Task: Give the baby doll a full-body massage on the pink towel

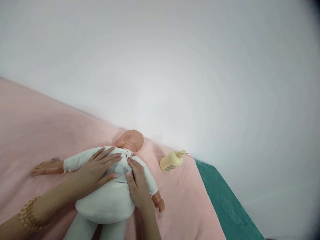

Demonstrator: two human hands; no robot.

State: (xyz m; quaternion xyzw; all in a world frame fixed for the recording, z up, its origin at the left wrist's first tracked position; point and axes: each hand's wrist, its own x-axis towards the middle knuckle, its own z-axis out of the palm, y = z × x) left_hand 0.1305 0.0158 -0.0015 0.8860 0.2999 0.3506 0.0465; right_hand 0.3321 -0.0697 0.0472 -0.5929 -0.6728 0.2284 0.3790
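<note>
A baby doll (107,205) with a white cloth body lies face down, its head turned to the side and its plastic arms spread. My left hand (101,168) rests flat on the left side of the doll's upper back, fingers stretched out and somewhat apart. On the right side of the back lies my right hand (138,185), fingers extended and thumb apart. Neither hand holds anything. To the right of the doll stands a pale yellow pump bottle (172,161) with dark print, apart from both hands.
Under the doll is a pink cloth (185,200). A green surface (225,196) shows beyond its right edge. A white wall (160,73) rises close behind the doll's head and the bottle. A beaded bracelet (32,215) circles my left wrist.
</note>
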